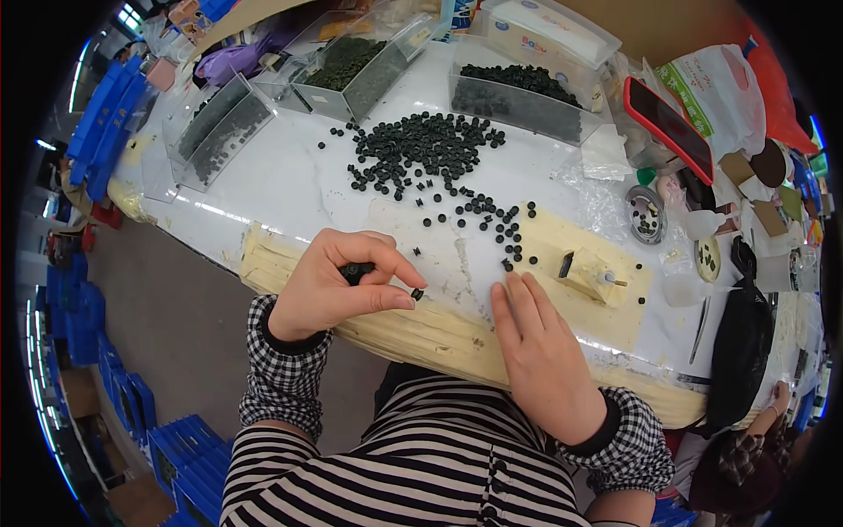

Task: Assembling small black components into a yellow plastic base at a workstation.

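My left hand [347, 279] is closed over the table's near edge. Its thumb and forefinger pinch a small black spool-shaped part [417, 294], and more black parts [356, 272] sit in its curled palm. My right hand [540, 347] lies flat near the edge, fingers stretched forward, with a single black part [507, 264] at its fingertips. Beyond both hands spreads a loose heap of the same black parts [426, 145], with a trail reaching down toward my right hand. To the right of that hand, a small fixture [593, 279] with a metal pin is on yellow tape.
Clear bins stand at the back: one with dark parts [518, 88], one with green-black pieces [347, 66], another at left [219, 132]. On the right are a red-edged phone [667, 127], a round tin [646, 215], tweezers [700, 329] and a black cloth item [738, 351].
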`<state>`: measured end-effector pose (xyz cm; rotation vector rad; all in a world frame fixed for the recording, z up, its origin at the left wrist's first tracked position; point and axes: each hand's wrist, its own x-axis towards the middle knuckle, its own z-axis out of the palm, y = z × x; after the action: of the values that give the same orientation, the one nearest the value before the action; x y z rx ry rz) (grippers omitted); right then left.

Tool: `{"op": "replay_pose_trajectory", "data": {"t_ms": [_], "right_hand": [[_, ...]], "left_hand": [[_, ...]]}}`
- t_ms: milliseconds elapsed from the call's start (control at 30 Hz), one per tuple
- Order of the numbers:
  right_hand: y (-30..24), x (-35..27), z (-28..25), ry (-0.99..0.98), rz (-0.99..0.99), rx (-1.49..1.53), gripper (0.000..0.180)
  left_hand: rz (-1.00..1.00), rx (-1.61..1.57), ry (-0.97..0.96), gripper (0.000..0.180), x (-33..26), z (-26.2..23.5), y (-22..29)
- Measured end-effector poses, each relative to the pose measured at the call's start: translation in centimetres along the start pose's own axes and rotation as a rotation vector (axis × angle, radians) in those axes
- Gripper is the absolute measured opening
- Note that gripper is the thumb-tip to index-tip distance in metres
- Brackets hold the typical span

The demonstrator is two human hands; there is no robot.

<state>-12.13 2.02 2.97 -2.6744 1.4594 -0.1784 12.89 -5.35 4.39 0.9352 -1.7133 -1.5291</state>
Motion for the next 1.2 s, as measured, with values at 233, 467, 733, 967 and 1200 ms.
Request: {"op": "replay_pose_trajectory", "data": {"t_ms": [233,467,733,967,1200], "right_hand": [[0.0,1.7,-0.2,0.205,-0.012,0.25,0.045],[-1.2,1.1,-0.7,0.461,0.067,1.074,0.029],[-0.9,0.9,-0.4,0.628,0.049,0.838,0.035],[-0.7,0.6,-0.3,0.642,0.038,0.791,0.038],[-0.2,0.8,0.2,0.737,-0.012,0.505,0.043]], "left_hand": [[0.049,-0.04,0.013,0.021,-0.2,0.9,0.1],[0.198,-0.021,0.116,0.021,0.4,4.0,-0.7],[0.298,-0.05,0.291,0.023,1.2,7.1,-1.4],[0.241,-0.106,0.305,0.021,1.3,7.6,-1.6],[0.281,-0.061,0.353,0.023,1.3,8.5,-1.7]]}}
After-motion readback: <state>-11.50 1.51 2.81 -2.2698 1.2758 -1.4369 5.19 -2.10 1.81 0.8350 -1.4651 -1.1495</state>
